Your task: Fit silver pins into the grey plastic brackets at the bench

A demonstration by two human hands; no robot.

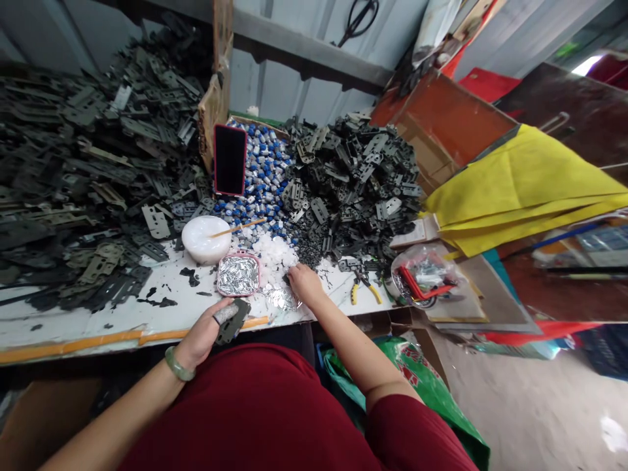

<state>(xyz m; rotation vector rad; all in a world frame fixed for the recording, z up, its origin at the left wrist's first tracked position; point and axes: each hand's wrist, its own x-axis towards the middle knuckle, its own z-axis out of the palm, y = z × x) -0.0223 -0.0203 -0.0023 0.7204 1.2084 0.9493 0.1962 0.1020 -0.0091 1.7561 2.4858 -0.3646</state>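
The person's left hand [199, 337] had its fingers clamped on a dark grey-green slotted metal plate [234, 322], held at the near edge of the white surface [118, 322] with nothing plainly under it. If that grip loosened, the plate would probably drop past the edge to the floor.

The right hand [305, 286] was down by the near edge, between a heap of small white pieces [275, 256] and loose, shiny silver pins [281, 299]. Its fingers were bent inward; whether they pinched anything could not be told. A careless sweep there might mix the pins with the white pieces or push some off the edge.

A thin wooden stick [240, 227] jutted from a round white bowl [206, 254] toward that heap, so a passing forearm could tip it. Farther right, yellow-handled pliers [364, 285] lay near the same edge, where a sleeve or elbow might catch them.
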